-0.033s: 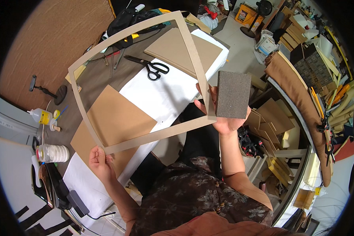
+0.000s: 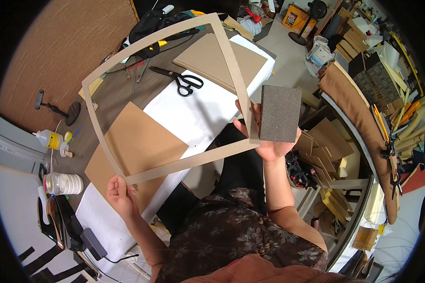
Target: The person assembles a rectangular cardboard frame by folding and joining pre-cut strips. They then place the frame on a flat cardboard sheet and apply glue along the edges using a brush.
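A thin greyish-brown cardboard frame (image 2: 184,163), four-sided with an open middle, is held up above the table. At its near left corner, my left hand (image 2: 122,193) is closed in a pinch on the strip. My right hand (image 2: 275,150) grips a dark grey sanding block (image 2: 281,113), palm up, with its fingers partly hidden behind the block. The frame's near right corner rests across those same fingers, beside the block. Through the frame's opening show black-handled scissors (image 2: 190,86), a brown board (image 2: 137,137) and part of a stack of greyish-brown boards (image 2: 222,60).
White paper (image 2: 174,115) covers part of the dark table (image 2: 123,94). Along the left stand a glue bottle (image 2: 49,139), a jar (image 2: 67,184) and a small black stand (image 2: 72,113). To my right, a shelf table holds rolled brown material (image 2: 359,122), with cardboard offcuts (image 2: 330,137) below.
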Demonstrator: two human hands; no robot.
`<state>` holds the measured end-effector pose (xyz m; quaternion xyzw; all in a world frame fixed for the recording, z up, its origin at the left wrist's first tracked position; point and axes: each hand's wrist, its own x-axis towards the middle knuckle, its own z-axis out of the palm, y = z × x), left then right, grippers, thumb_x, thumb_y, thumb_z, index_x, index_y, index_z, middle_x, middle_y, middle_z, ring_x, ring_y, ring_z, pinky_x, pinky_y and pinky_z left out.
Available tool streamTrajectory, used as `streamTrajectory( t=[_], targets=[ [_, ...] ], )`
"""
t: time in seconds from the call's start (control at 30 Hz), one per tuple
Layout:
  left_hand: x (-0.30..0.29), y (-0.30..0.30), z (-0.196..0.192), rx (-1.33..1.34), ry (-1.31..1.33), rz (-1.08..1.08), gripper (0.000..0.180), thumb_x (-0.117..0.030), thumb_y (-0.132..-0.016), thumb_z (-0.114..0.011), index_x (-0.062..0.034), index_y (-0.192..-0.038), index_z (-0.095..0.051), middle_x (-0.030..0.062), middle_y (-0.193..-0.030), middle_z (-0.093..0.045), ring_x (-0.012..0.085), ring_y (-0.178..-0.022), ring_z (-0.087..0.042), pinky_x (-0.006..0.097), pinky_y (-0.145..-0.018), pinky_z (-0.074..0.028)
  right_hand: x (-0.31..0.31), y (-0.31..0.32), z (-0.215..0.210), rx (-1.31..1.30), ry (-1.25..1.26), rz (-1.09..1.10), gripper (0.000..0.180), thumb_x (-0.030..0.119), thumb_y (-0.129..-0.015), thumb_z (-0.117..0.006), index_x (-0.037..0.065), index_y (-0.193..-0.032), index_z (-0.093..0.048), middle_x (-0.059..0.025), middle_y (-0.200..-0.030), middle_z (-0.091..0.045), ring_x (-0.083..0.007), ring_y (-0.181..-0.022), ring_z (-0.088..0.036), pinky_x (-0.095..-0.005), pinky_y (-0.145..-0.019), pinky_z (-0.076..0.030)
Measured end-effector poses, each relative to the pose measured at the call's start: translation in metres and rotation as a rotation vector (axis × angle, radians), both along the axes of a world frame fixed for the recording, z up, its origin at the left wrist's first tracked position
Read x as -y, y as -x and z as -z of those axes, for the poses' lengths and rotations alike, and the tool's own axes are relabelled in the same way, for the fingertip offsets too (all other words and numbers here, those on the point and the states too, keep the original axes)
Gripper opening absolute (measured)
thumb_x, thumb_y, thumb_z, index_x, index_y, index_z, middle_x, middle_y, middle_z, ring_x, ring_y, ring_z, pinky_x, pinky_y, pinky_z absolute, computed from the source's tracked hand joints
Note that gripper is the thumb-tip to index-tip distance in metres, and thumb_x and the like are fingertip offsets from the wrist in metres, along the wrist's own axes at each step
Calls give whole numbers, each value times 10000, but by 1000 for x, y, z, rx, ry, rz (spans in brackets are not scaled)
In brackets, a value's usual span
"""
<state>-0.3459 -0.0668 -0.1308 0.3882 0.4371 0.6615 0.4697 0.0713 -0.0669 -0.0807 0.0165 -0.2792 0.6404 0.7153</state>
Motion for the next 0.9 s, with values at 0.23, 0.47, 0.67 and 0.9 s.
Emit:
streamTrajectory(
  t=[0.23,0.47,0.67,0.9],
  targets=[
    [0,0,-2,-12,-32,-74,112,-76,-997,-607,13,-1061,-632,30,-796,-650,69,-567,-519,200,-505,-406,-2,0,-4,64,-41,0,877,536,-840,-590,45,-1524,-345,-218,-1477,-449,-529,-1430,-264,-674,-1117,-306],
    [-25,-1,-25,10,-57,-176,137,-103,-1009,-599,3,-1087,-638,21,-835,-668,41,-626,-545,177,-552,-411,-12,0,-44,469,58,27,1030,554,-773,-668,-8,-1540,-272,-398,-1493,-303,-496,-1301,-466,-514,-1024,-476],
    [-31,-54,-89,-893,-225,-570,284,-79,-992,-596,16,-1260,-611,134,-1187,-628,172,-1108,-595,328,-962,-476,-18,20,-100,361,-21,-55,1046,548,-766,-659,-20,-1545,-252,-392,-1518,-271,-505,-1340,-425,-551,-1092,-414],
    [9,-154,-174,-1182,-1124,-184,596,-350,-763,-857,-68,-1243,-643,131,-1267,-598,288,-1152,-576,469,-996,-468,-3,65,-171,400,-97,-82,975,534,-785,-647,-42,-1507,-334,-291,-1495,-412,-376,-1382,-447,-498,-1171,-337]
  ],
)
